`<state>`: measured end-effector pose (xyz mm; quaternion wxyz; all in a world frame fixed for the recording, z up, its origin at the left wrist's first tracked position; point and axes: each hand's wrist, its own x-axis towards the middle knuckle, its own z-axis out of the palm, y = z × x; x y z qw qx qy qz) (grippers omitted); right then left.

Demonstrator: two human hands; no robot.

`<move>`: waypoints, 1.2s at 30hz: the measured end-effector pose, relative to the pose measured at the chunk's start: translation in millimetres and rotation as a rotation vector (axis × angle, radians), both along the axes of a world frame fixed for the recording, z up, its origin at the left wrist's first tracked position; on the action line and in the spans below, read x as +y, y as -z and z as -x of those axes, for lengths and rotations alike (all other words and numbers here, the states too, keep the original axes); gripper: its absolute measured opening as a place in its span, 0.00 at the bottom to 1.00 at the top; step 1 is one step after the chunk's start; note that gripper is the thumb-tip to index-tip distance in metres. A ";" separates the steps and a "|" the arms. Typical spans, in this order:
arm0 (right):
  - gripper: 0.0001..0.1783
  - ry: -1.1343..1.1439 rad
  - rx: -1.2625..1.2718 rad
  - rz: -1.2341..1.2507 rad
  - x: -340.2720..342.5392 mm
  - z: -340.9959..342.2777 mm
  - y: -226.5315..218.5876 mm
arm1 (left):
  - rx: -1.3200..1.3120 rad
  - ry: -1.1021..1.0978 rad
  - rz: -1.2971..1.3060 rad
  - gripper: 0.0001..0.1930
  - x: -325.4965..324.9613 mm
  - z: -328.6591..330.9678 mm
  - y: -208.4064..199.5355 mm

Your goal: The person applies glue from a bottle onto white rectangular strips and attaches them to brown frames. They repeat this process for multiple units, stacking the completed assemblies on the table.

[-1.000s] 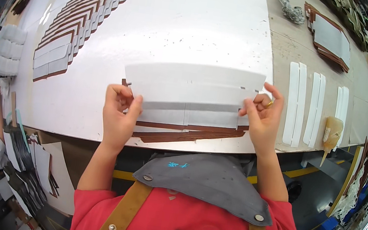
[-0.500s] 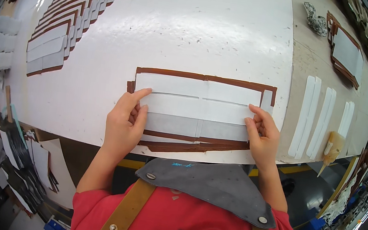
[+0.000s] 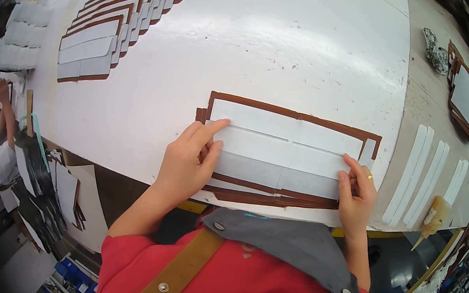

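Observation:
A brown-edged panel (image 3: 298, 116) lies near the table's front edge, faced with white and grey backing. Across its middle runs a long white strip (image 3: 281, 153), a thin slit along its upper side. My left hand (image 3: 191, 152) grips the strip's left end, index finger at the upper edge and thumb at the lower, other fingers curled. At the opposite end my right hand (image 3: 358, 191), with a ring on one finger, holds the strip the same way. Beneath the panel's near edge, more brown-edged pieces (image 3: 275, 200) stick out.
Overlapping brown-edged panels (image 3: 89, 51) fan out at the far left. To the right are white strips (image 3: 409, 174), a glue bottle (image 3: 434, 219), a speckled lump (image 3: 435, 52) and a stack of panels (image 3: 467, 101). Another person (image 3: 0, 158) works at the left beside white bundles (image 3: 21, 35).
The whole view has turned and shifted, so table, panel and hands appear farther right and tilted. Both hands keep their places at the strip's ends.

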<state>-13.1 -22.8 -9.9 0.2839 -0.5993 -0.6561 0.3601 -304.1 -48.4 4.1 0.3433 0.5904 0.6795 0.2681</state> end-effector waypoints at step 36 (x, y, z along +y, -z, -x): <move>0.12 -0.328 -0.270 -0.361 57.0 60.2 -5.0 | 0.211 0.453 -0.356 0.17 23.5 -41.2 8.3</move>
